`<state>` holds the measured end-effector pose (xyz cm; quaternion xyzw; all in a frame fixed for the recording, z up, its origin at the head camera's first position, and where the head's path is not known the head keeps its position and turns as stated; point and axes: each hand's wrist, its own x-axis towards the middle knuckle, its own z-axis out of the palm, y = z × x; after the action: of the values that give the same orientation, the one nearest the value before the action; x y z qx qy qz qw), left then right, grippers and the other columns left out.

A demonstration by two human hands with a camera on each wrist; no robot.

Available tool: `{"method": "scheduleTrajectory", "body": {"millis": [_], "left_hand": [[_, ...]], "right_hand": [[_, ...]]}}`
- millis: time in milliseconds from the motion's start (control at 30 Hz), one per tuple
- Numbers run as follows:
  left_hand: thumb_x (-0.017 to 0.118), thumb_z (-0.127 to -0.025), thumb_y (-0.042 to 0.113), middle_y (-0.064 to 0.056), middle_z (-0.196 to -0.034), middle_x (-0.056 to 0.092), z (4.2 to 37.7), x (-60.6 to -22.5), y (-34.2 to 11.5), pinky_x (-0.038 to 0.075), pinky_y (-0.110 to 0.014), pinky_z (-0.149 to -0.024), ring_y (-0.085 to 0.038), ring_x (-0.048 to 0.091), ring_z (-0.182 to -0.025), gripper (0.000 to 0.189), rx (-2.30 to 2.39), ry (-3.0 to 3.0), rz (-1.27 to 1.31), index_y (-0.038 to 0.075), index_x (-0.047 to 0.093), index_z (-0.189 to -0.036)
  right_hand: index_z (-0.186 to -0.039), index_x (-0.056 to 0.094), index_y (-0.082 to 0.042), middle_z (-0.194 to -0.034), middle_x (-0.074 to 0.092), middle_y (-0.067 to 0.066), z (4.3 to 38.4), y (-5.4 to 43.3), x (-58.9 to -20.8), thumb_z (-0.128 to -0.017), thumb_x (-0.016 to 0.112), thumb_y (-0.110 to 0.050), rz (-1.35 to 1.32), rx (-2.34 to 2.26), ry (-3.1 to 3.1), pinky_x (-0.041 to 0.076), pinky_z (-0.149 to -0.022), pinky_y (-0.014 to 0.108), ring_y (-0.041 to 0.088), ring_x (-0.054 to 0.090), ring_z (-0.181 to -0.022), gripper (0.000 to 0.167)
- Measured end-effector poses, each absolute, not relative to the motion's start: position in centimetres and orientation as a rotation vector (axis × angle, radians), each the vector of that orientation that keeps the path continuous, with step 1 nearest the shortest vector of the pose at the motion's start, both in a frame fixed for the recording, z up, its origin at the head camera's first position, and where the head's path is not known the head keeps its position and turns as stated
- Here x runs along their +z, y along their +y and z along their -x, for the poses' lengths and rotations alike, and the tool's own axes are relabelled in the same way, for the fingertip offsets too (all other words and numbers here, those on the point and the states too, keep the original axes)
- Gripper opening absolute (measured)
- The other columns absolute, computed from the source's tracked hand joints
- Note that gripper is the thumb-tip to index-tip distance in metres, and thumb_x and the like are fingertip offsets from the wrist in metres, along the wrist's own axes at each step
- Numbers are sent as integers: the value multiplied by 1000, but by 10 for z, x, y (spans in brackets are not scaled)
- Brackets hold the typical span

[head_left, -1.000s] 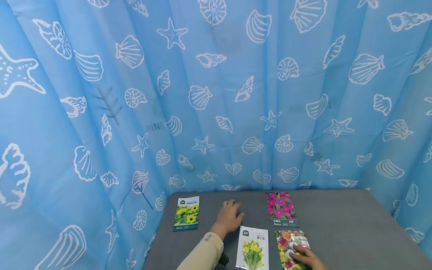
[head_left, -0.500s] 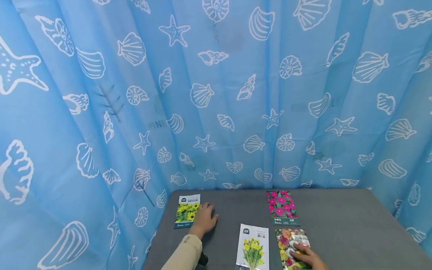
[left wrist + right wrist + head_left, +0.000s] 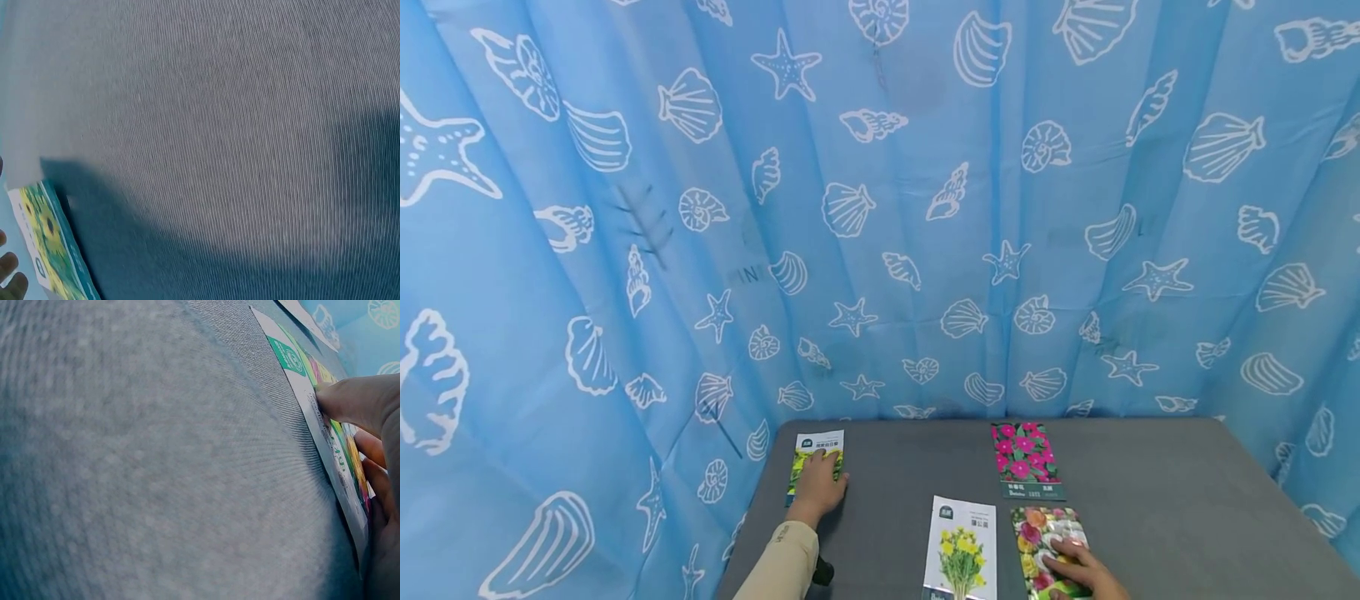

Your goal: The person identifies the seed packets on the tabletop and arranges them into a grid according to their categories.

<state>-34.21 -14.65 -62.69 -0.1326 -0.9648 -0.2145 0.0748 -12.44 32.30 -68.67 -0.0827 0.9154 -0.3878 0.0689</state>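
Note:
At the back left of the table lies a flower seed packet with yellow sunflowers on it. My left hand is over this packet and covers its lower part, fingers extended across the picture. In the left wrist view, fingertips show at the left edge beside the sunflower packet. My right hand rests on a rose-printed seed packet at the front, fingers spread on its face. The right wrist view shows the thumb laid on the rose packet's white lower part.
A white packet with yellow flowers lies between the hands. Behind the rose packet lies one with pink flowers. The grey table meets a blue shell-patterned curtain at the back and sides.
My left hand has moved left across the table, from behind the white packet to over the sunflower packet. The right hand has stayed on the rose packet.

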Motion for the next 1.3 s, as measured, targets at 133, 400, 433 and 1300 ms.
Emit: {"method": "scheduleTrajectory", "body": {"millis": [133, 400, 433, 1300], "left_hand": [[77, -97, 20, -31, -142, 58, 340, -619, -153, 48, -68, -108, -53, 55, -133, 48, -552, -2960, 362, -5, 65, -137], [87, -90, 26, -33, -150, 52, 342, -621, -166, 45, -69, -113, -56, 49, -140, 64, -451, -3101, 286, -2, 62, -142], [86, -90, 26, -33, -150, 52, 342, -623, -168, 45, -69, -113, -56, 48, -140, 65, -459, -3118, 269, -2, 61, -143], [82, -94, 31, -31, -148, 54, 337, -625, -171, 48, -67, -111, -53, 54, -136, 64, -532, -3182, 234, -3, 60, -143]], "right_hand": [[-136, 74, -15, -144, 58, 30, 125, 323, -684, -100, 74, -42, 292, -1125, 2799, 54, -89, 22, -15, 47, -122, 46], [-135, 75, -18, -145, 60, 25, 123, 320, -683, -99, 74, -43, 240, -1125, 2805, 55, -90, 27, 3, 55, -131, 44], [-136, 75, -19, -147, 59, 25, 124, 320, -684, -99, 74, -45, 221, -1125, 2782, 55, -91, 27, 5, 55, -131, 45], [-136, 75, -17, -145, 62, 12, 122, 321, -685, -100, 74, -41, 276, -1165, 2804, 53, -89, 20, -22, 39, -122, 43]]}}
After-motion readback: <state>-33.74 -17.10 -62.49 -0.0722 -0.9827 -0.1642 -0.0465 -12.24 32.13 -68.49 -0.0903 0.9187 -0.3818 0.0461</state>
